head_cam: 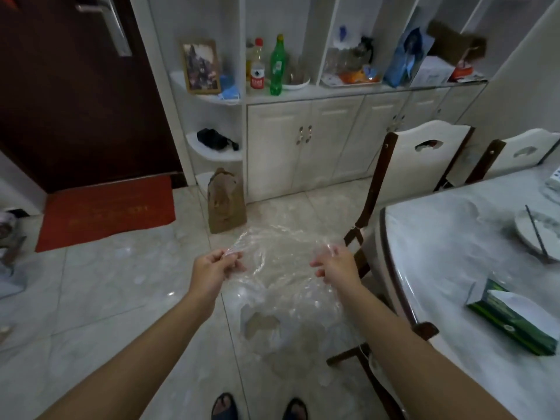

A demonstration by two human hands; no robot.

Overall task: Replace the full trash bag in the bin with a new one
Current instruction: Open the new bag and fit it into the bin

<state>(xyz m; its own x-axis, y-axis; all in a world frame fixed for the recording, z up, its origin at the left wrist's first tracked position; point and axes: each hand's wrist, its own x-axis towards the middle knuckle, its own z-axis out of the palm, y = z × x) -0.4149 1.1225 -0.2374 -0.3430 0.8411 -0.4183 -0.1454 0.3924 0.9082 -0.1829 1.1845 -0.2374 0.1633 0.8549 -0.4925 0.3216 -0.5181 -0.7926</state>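
While both arms reach out over the tiled floor beside the table [448, 237], the left hand [213, 268] and right hand [336, 265] each pinch the rim of a clear new bag [281, 280], fingers closed on the film, pulling apart, probably to open its mouth. It hangs between them, left of the table. No bin shows anywhere; the bag's lower end is hard to trace.

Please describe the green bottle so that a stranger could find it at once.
Look at the white wall cabinet and its open shelf above the doors. The tall green plastic bottle stands there, right of a red-capped bottle. It is the only green bottle.
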